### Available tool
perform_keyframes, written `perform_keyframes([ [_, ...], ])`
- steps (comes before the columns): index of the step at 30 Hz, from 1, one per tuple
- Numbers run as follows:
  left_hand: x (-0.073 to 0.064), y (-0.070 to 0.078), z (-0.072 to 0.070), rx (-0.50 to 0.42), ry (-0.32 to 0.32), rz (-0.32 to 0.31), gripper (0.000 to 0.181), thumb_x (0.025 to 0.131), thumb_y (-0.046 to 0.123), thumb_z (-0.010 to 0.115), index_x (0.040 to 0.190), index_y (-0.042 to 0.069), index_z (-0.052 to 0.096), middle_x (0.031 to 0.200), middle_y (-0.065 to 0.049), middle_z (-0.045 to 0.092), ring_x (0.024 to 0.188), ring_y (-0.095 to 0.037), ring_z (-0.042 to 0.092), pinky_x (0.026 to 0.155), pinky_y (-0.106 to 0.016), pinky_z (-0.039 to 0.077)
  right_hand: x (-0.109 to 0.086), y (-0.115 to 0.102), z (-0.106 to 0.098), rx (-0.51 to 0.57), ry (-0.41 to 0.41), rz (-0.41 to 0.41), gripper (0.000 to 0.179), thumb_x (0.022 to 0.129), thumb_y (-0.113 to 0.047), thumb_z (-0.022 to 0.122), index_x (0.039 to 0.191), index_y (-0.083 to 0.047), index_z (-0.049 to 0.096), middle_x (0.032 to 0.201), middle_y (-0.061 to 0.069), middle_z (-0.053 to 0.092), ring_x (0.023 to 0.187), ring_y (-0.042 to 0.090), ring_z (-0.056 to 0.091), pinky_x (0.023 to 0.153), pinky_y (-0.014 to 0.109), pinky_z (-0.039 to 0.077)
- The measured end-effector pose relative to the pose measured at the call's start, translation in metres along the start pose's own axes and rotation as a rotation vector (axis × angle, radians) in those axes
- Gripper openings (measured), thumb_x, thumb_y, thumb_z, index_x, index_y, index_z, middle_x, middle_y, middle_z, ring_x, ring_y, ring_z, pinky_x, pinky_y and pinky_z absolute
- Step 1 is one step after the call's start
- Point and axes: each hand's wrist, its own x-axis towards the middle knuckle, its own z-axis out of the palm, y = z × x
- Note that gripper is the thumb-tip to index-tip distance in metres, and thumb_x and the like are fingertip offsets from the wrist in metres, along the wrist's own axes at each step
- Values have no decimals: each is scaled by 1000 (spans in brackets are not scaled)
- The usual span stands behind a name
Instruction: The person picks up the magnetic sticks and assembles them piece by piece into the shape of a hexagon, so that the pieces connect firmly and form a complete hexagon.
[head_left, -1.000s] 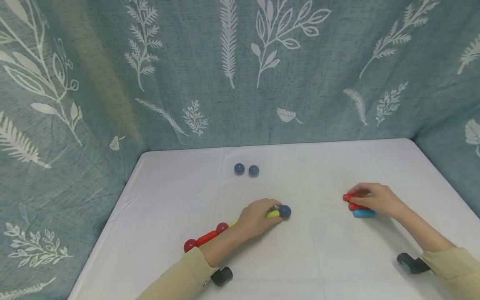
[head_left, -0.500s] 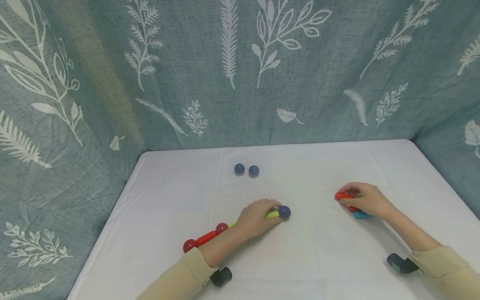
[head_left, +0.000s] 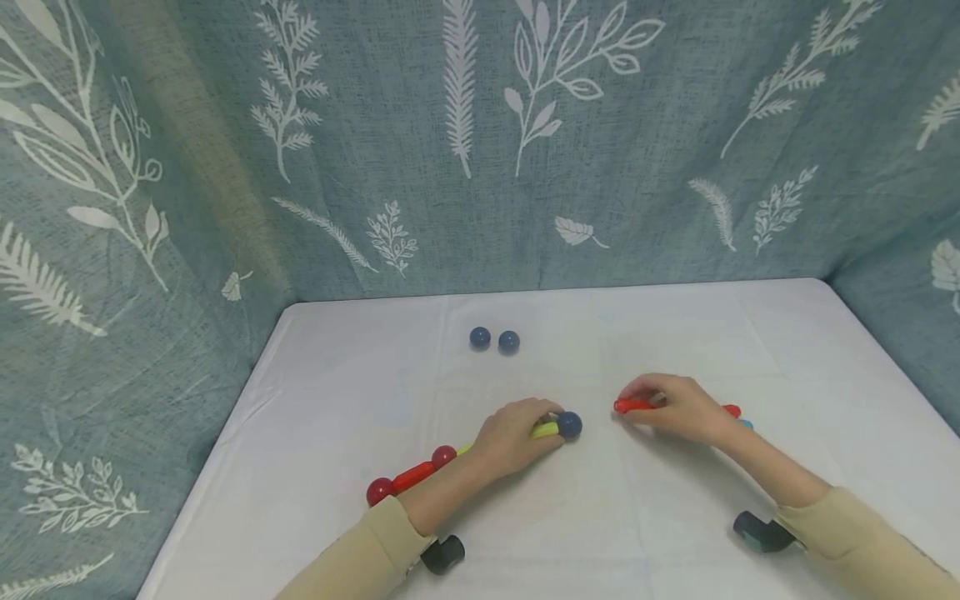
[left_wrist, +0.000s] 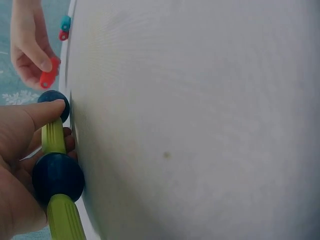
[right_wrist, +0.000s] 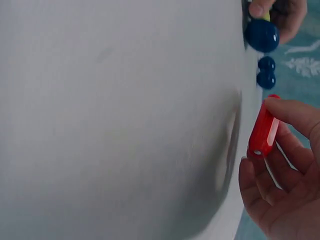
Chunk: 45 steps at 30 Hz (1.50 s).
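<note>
My left hand (head_left: 513, 437) grips a chain of rods and balls. Its thumb lies on the dark blue end ball (left_wrist: 53, 102), its fingers around the yellow-green rod (left_wrist: 54, 136). A second blue ball (left_wrist: 58, 177) and another yellow-green rod (left_wrist: 66, 220) follow toward the wrist. Farther left, two dark red balls, one nearer (head_left: 381, 492) and one farther (head_left: 444, 457), flank a red rod (head_left: 413, 477). My right hand (head_left: 678, 408) pinches a loose red rod (right_wrist: 264, 131) between thumb and fingers, a short way right of the end ball. A hole shows in the rod's end.
Two loose blue balls, a left one (head_left: 480, 337) and a right one (head_left: 509, 342), sit toward the back of the white-covered table (head_left: 360, 358). Behind my right wrist, another red rod (head_left: 732, 411) and a light blue rod (head_left: 747, 424) are partly hidden. A patterned curtain (head_left: 420, 242) surrounds the table.
My right hand has taken the red rod away from the other rods on the right and moved left with it toward the end ball. My left hand and the chain stay put.
</note>
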Motion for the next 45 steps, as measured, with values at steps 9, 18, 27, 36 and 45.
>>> perform_keyframes([
  [9,-1,0,-1,-6,-10,-16,35,90,29,70,122,16,65,120,-1,66,111,-19,60,93,-36,48,10,-15,24,43,-83,-112,22,86,-17,75,108,-15,70,103,-3,67,94,19,60,77,28,53],
  [18,-5,-2,-5,-26,-20,-24,35,89,27,71,122,16,65,119,-1,66,111,-20,60,93,-38,48,17,-21,34,42,-107,-139,22,86,-13,75,107,-14,70,103,-3,67,97,19,60,85,38,51],
  [27,-3,-2,-5,22,22,4,47,85,38,73,124,15,64,107,2,65,98,-13,59,83,-30,50,17,-24,40,69,-99,-156,22,85,-9,74,106,-14,70,103,-3,68,98,21,62,85,39,52],
  [36,0,2,-1,99,92,40,22,88,34,73,102,18,73,94,5,66,92,-13,60,75,-28,49,28,-32,51,63,-100,-189,20,84,-14,76,103,-15,70,101,-5,69,99,20,63,84,36,51],
  [45,-2,-6,-4,70,116,48,19,87,32,73,99,17,72,93,4,68,89,-14,62,76,-29,49,57,-41,46,50,-61,-85,18,91,-22,69,106,-14,70,99,-3,69,100,22,63,86,43,50],
])
